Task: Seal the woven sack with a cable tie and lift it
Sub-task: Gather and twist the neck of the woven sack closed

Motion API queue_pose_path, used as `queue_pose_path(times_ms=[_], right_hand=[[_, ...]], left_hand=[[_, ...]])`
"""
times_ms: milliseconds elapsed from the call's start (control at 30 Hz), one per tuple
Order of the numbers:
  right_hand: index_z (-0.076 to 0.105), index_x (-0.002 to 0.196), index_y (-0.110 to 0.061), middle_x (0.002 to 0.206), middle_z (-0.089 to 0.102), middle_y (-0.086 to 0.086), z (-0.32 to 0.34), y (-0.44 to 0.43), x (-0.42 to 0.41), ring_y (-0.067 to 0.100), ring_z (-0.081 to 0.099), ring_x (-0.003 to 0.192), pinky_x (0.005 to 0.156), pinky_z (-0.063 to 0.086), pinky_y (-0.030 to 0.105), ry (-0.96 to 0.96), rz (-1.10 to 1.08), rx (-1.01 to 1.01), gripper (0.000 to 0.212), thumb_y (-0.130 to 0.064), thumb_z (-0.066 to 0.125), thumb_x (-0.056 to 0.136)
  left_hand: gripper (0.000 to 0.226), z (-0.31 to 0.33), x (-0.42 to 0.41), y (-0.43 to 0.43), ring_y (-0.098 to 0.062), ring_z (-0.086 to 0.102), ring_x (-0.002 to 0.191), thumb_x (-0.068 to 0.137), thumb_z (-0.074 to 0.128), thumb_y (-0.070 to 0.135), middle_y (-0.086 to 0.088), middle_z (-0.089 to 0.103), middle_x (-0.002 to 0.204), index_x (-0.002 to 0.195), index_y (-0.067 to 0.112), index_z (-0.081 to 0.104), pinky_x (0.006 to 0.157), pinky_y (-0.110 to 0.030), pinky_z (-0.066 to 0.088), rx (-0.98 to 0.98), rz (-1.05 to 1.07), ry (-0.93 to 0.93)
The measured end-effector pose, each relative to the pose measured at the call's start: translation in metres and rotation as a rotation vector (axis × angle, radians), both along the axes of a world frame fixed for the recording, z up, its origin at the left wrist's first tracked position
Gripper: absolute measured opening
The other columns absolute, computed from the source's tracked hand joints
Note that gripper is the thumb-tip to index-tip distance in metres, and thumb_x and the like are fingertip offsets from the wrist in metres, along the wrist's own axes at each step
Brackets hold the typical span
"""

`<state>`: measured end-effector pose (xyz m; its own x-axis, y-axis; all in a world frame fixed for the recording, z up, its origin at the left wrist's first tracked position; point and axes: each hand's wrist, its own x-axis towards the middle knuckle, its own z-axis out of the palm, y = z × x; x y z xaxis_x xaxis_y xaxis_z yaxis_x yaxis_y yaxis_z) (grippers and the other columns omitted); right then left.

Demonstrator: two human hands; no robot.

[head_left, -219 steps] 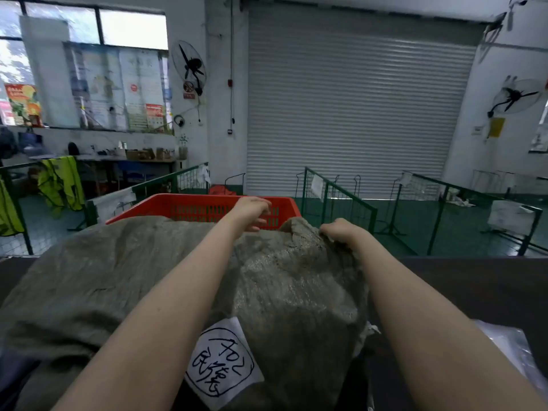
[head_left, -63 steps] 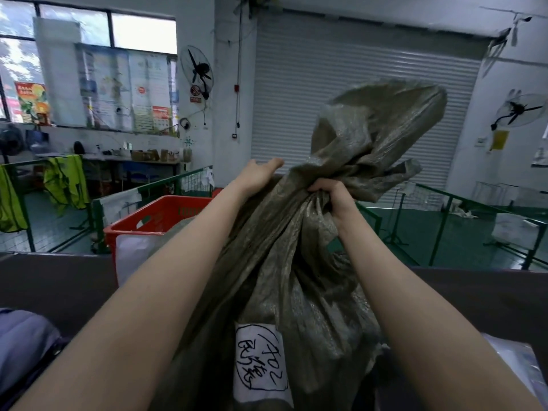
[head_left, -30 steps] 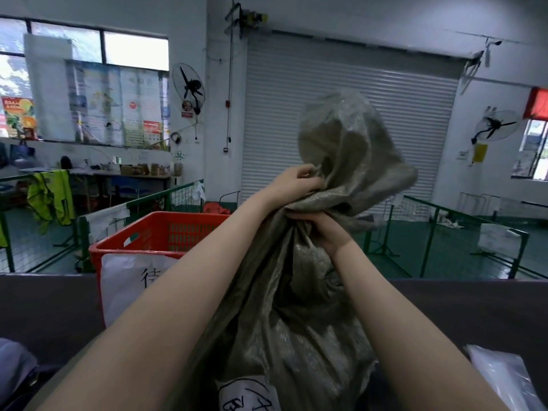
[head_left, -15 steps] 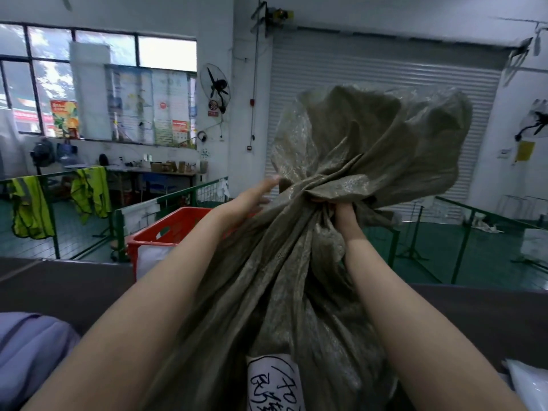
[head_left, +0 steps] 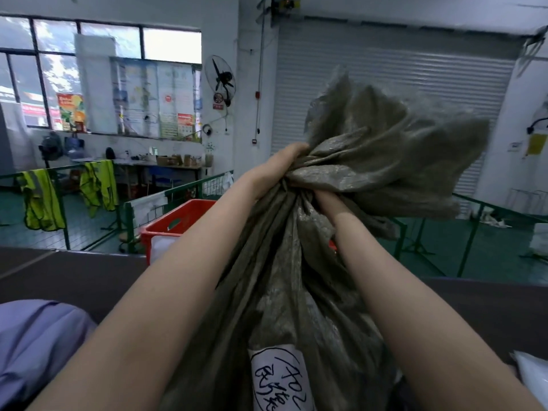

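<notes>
We saw the olive-grey woven plastic sack (head_left: pixel 284 292) standing upright in the middle of the view, its mouth gathered into a neck. The left hand (head_left: pixel 280 170) had its grip closed around that neck from the left, and the right hand (head_left: pixel 327 203) gripped it just below, from the right; the loose top fanned out above both. A white paper label with handwritten black characters (head_left: pixel 280 381) sat low on the sack's front. The sack rose in front of a dark brown desk (head_left: pixel 74 277). A lilac cloth bundle (head_left: pixel 35 339) lay at lower left. Beyond the desk stood a red plastic crate (head_left: pixel 178 221), green metal wire fencing (head_left: pixel 166 197) and a green floor (head_left: pixel 489 250). Yellow high-visibility vests (head_left: pixel 40 200) hung on the fencing at left. A grey roller shutter door (head_left: pixel 385 75) filled the far wall, with a wall-mounted black fan (head_left: pixel 221 80) beside the windows.
</notes>
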<state>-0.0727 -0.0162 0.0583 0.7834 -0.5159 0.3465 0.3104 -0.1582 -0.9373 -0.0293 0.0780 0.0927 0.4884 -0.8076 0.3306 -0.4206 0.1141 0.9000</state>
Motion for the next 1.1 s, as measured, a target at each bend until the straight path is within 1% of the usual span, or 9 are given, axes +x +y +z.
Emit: queue_pose_path(times_ms=[100, 233, 367, 533, 700, 900, 967, 1033, 1100], right_hand=[[0.044, 0.134, 0.002, 0.128, 0.053, 0.005, 0.001, -0.002, 0.001, 0.018, 0.045, 0.124, 0.111, 0.03, 0.027, 0.01, 0.037, 0.086, 0.039, -0.005, 0.042, 0.095], [0.062, 0.085, -0.008, 0.059, 0.072, -0.002, 0.011, 0.0, -0.009, 0.014, 0.067, 0.066, 0.074, 0.051, 0.026, 0.025, 0.096, 0.187, 0.017, -0.009, 0.047, 0.092], [0.062, 0.105, -0.011, 0.09, 0.064, 0.0, 0.042, 0.013, -0.018, 0.014, 0.059, 0.089, 0.088, 0.049, 0.029, 0.121, 0.126, -0.054, 0.018, -0.016, 0.05, 0.092], [0.063, 0.073, -0.013, 0.074, 0.063, 0.006, 0.075, 0.033, 0.008, 0.02, 0.06, 0.078, 0.079, 0.05, 0.031, 0.243, 0.071, -0.214, 0.005, -0.008, 0.064, 0.075], [0.066, 0.087, -0.008, 0.078, 0.067, 0.01, 0.055, 0.046, 0.038, 0.026, 0.064, 0.074, 0.069, 0.053, 0.029, 0.229, -0.04, -0.113, 0.02, -0.014, 0.067, 0.068], [0.061, 0.106, -0.03, 0.126, 0.05, -0.002, 0.054, 0.003, -0.001, 0.015, 0.041, 0.123, 0.105, 0.032, 0.032, 0.58, 0.158, -0.39, 0.032, -0.049, 0.06, 0.08], [0.041, 0.137, -0.018, 0.145, 0.038, -0.002, 0.037, -0.019, -0.022, 0.015, 0.029, 0.138, 0.115, 0.02, 0.037, 0.584, 0.179, -0.406, 0.082, -0.049, 0.071, 0.068], [0.029, 0.145, -0.015, 0.148, 0.04, 0.002, 0.008, -0.029, -0.035, 0.017, 0.043, 0.13, 0.114, 0.029, 0.038, 0.611, 0.184, -0.382, 0.115, -0.047, 0.083, 0.049], [0.053, 0.12, -0.017, 0.124, 0.062, 0.003, -0.018, -0.02, -0.037, 0.013, 0.063, 0.102, 0.096, 0.049, 0.03, 0.586, 0.16, -0.337, 0.09, -0.042, 0.087, 0.041]], left_hand=[[0.053, -0.013, 0.016, 0.009, -0.013, 0.064, 0.103, 0.095, 0.029, 0.049, -0.001, 0.066, 0.117, 0.126, 0.015, 0.056, 0.094, -0.026, 0.048, 0.042, -0.068, 0.073], [0.041, -0.037, 0.03, 0.037, -0.008, 0.071, 0.077, 0.086, 0.047, 0.051, 0.011, 0.073, 0.089, 0.11, 0.019, 0.054, 0.071, -0.017, 0.054, 0.416, -0.153, 0.036], [0.08, -0.059, 0.03, 0.03, -0.012, 0.056, 0.111, 0.067, 0.076, 0.041, 0.007, 0.055, 0.125, 0.135, 0.02, 0.038, 0.102, -0.03, 0.04, 0.31, -0.119, -0.024], [0.029, -0.063, 0.015, 0.008, -0.01, 0.064, 0.098, 0.072, 0.074, 0.027, 0.006, 0.067, 0.11, 0.098, 0.029, 0.061, 0.095, -0.03, 0.046, -0.115, -0.082, 0.208], [0.039, -0.073, 0.019, -0.006, -0.014, 0.058, 0.102, 0.069, 0.066, 0.005, 0.005, 0.061, 0.108, 0.105, 0.019, 0.056, 0.084, -0.02, 0.05, -0.463, 0.054, 0.346], [0.062, -0.078, 0.047, 0.0, -0.022, 0.056, 0.119, 0.067, 0.072, 0.012, -0.007, 0.057, 0.132, 0.126, 0.006, 0.054, 0.105, -0.037, 0.043, -0.511, 0.225, 0.513], [0.056, -0.077, 0.051, 0.001, -0.024, 0.057, 0.118, 0.066, 0.071, 0.012, -0.01, 0.06, 0.129, 0.12, 0.008, 0.057, 0.105, -0.038, 0.043, -0.518, 0.257, 0.509], [0.051, -0.076, 0.051, 0.002, -0.021, 0.057, 0.117, 0.075, 0.067, 0.005, -0.01, 0.059, 0.126, 0.124, 0.003, 0.054, 0.099, -0.029, 0.044, -0.492, 0.299, 0.503], [0.05, -0.075, 0.051, 0.0, -0.016, 0.057, 0.105, 0.079, 0.064, 0.005, -0.006, 0.059, 0.118, 0.127, -0.001, 0.051, 0.084, -0.02, 0.046, -0.436, 0.301, 0.517]])
